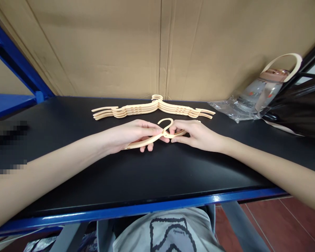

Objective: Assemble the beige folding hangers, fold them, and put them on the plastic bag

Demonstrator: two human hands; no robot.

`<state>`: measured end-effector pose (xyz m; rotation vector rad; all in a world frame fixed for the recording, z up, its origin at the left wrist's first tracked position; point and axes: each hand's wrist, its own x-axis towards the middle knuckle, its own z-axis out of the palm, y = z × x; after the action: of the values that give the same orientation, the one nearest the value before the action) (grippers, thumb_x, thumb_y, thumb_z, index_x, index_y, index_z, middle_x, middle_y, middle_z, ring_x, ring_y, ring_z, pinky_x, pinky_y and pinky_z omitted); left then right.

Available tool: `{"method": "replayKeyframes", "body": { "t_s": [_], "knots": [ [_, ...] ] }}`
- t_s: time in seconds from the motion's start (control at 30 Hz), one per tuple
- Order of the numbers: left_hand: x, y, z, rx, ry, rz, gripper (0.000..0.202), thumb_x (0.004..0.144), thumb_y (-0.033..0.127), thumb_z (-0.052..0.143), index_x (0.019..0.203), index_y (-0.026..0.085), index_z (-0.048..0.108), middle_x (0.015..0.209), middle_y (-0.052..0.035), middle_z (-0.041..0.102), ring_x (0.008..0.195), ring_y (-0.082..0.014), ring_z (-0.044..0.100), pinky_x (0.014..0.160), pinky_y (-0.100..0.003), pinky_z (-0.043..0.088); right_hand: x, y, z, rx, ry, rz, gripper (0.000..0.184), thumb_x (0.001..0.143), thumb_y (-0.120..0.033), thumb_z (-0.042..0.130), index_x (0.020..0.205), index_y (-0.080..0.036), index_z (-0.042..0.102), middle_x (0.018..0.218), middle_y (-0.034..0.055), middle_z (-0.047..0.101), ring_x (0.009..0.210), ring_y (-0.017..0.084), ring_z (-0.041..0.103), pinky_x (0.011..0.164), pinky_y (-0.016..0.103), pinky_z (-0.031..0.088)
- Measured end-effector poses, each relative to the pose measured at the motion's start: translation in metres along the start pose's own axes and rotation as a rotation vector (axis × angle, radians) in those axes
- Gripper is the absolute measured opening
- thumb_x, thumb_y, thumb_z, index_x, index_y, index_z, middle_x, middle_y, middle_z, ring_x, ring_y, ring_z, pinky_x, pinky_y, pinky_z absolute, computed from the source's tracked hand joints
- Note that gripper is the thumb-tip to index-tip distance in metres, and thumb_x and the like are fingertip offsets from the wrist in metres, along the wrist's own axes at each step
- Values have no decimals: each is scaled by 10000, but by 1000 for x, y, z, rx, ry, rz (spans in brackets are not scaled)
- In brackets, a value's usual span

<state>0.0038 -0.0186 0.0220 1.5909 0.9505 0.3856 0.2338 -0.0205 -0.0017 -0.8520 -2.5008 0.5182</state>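
A cream plastic hanger (pixel 165 126) lies low over the black tabletop (pixel 152 175), held at its middle by both hands. My left hand (pixel 132 134) is closed round the hanger's left arm, fingers curled under it. My right hand (pixel 193 134) pinches the right arm close to the hook, which curves up between the two hands. Behind them, a stack of several matching cream hangers (pixel 152 107) rests flat on the table.
A clear water jug with a cream handle (pixel 267 87) lies on crumpled clear plastic (pixel 225 106) at the back right, beside a black bag (pixel 299 105). Cardboard (pixel 157 45) lines the wall. Blue shelf framing (pixel 15 66) stands at the left.
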Motion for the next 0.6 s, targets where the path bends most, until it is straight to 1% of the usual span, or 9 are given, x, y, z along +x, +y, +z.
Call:
{"method": "replayKeyframes", "body": {
  "t_s": [0.07,0.17,0.27,0.33,0.4,0.47,0.53,0.6],
  "knots": [
    [1,0,0,-8,-5,10,189,858,299,596,876,185,746,598,-4,648,520,-90,557,459,-151,457,1,1,0,38,-8,-5,60,894,-247,583,888,-200,546,933,16,671,832,143,637,740,259,453],
    [1,0,-1,-1,-10,20,192,817,324,632,876,183,748,785,-31,712,555,-90,582,449,-153,459,1,2,0,60,-32,3,42,875,-206,594,876,-196,553,934,14,674,849,143,639,746,263,464],
    [0,-1,-2,43,-17,27,227,813,362,637,906,191,756,978,-53,723,569,-80,584,432,-148,446,2,2,-1,87,-40,25,50,867,-218,602,870,-190,561,919,18,667,836,145,636,745,277,488],
    [0,-2,-3,61,-18,22,246,819,394,641,923,204,758,1046,-57,717,579,-74,581,432,-140,440,2,1,0,148,-49,43,74,861,-242,613,867,-187,564,900,18,658,822,144,638,749,287,511],
    [0,-2,-3,50,-22,10,233,816,393,652,916,212,759,989,-48,728,561,-69,567,430,-134,433,2,1,0,230,-61,67,96,854,-259,624,861,-187,562,879,12,650,825,141,644,770,297,530],
    [0,-1,-3,23,-27,-2,206,811,365,657,897,211,763,819,-32,728,520,-69,542,423,-133,426,2,1,0,300,-66,91,110,846,-266,633,850,-184,560,866,4,645,832,138,646,788,301,539],
    [0,-1,-3,11,-27,-4,198,814,352,652,882,208,769,650,-14,682,485,-74,517,417,-137,419,3,1,0,333,-66,106,126,841,-274,642,836,-180,558,856,0,642,828,133,643,787,298,539],
    [0,-1,-2,6,-22,-3,208,817,362,648,881,208,772,573,-4,643,472,-80,506,413,-142,415,3,1,-1,338,-61,109,139,834,-275,654,822,-176,559,837,-5,638,805,126,634,766,287,534]
  ]
}}
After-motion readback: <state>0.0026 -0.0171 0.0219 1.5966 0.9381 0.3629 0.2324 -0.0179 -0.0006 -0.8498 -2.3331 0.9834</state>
